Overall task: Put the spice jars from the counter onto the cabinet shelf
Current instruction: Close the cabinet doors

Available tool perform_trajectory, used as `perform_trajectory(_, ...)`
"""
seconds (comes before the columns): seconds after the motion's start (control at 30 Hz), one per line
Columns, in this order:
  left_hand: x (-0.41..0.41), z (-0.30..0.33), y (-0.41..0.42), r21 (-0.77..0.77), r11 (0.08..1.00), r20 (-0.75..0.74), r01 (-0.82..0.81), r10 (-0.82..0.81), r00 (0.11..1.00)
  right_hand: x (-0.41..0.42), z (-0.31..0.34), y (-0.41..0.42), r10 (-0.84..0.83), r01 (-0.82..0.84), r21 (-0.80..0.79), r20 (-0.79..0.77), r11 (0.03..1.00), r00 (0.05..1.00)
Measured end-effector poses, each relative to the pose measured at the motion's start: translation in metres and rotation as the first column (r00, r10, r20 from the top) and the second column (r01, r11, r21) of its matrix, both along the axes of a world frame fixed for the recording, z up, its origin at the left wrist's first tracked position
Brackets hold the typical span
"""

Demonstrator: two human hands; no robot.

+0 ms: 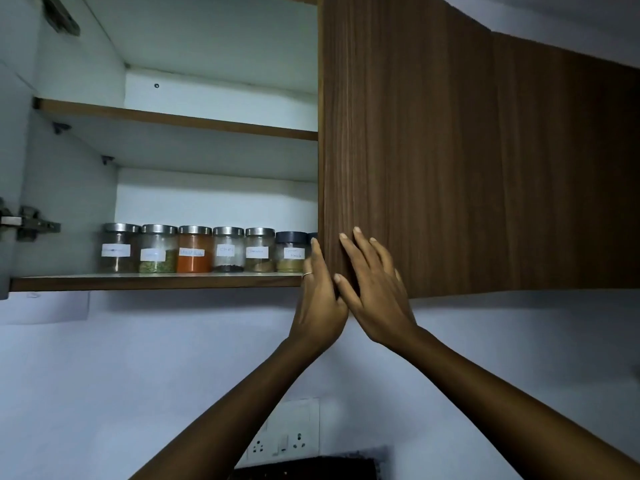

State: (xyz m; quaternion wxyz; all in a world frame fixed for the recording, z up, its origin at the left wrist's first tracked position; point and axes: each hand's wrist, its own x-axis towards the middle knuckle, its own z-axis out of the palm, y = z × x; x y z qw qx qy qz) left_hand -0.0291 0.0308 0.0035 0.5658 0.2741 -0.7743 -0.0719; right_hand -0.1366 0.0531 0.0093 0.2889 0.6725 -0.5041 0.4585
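Several labelled spice jars (194, 249) stand in a row on the cabinet's bottom shelf (156, 282), most with steel lids and one with a dark lid (291, 251) at the right end. Another dark-lidded jar is mostly hidden behind the brown cabinet door (450, 161). My left hand (320, 299) reaches up at the door's left edge, fingers straight, a ring on one finger. My right hand (375, 287) lies flat on the door's lower front, fingers spread. Neither hand holds a jar.
The upper shelf (180, 120) has nothing on it. A hinge (29, 223) sits at the cabinet's left side. Below, on the white wall, is a socket and switch plate (284, 441), with a dark counter edge (304, 467) under it.
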Motion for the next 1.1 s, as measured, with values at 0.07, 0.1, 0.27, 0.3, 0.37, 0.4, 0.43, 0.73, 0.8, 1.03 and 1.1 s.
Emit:
perform_trajectory(0.07,-0.002,-0.002,-0.011,-0.021,0.995,0.013,-0.096,0.096,0.995,-0.011,-0.007,-0.013,-0.037,0.037,0.042,-0.003,0.998,0.999)
perform_trajectory(0.1,-0.002,-0.004,-0.016,-0.033,0.989,0.022,-0.141,0.142,0.99,-0.017,-0.01,-0.019,-0.06,0.06,0.063,-0.001,0.996,0.998)
perform_trajectory(0.27,0.0,-0.006,-0.043,-0.195,0.938,0.117,-0.288,0.314,0.942,-0.038,-0.026,-0.051,-0.142,0.148,0.124,-0.051,0.981,0.989)
perform_trajectory(0.3,0.0,-0.006,-0.049,-0.251,0.914,0.15,-0.32,0.363,0.92,-0.04,-0.028,-0.058,-0.162,0.17,0.125,-0.068,0.978,0.984)
perform_trajectory(0.37,-0.003,-0.007,-0.059,-0.338,0.871,0.208,-0.357,0.439,0.874,-0.043,-0.032,-0.07,-0.197,0.206,0.113,-0.089,0.972,0.976)
perform_trajectory(0.4,-0.005,-0.008,-0.062,-0.359,0.86,0.231,-0.362,0.458,0.859,-0.043,-0.033,-0.075,-0.209,0.218,0.1,-0.092,0.971,0.974)
perform_trajectory(0.43,-0.008,-0.009,-0.065,-0.366,0.857,0.244,-0.363,0.465,0.851,-0.043,-0.033,-0.079,-0.22,0.228,0.084,-0.089,0.97,0.971)
perform_trajectory(0.73,-0.01,-0.015,-0.086,-0.417,0.801,0.285,-0.429,0.564,0.775,-0.038,-0.041,-0.106,-0.325,0.32,-0.087,-0.052,0.943,0.944)
perform_trajectory(0.8,-0.01,-0.015,-0.087,-0.43,0.784,0.294,-0.448,0.591,0.751,-0.038,-0.041,-0.107,-0.336,0.329,-0.104,-0.059,0.939,0.94)
perform_trajectory(1.03,-0.011,-0.012,-0.083,-0.431,0.743,0.328,-0.512,0.657,0.679,-0.036,-0.038,-0.097,-0.316,0.316,-0.011,-0.08,0.949,0.945)
perform_trajectory(1.1,-0.01,-0.01,-0.08,-0.433,0.733,0.344,-0.524,0.672,0.656,-0.038,-0.035,-0.093,-0.289,0.295,0.05,-0.101,0.954,0.952)
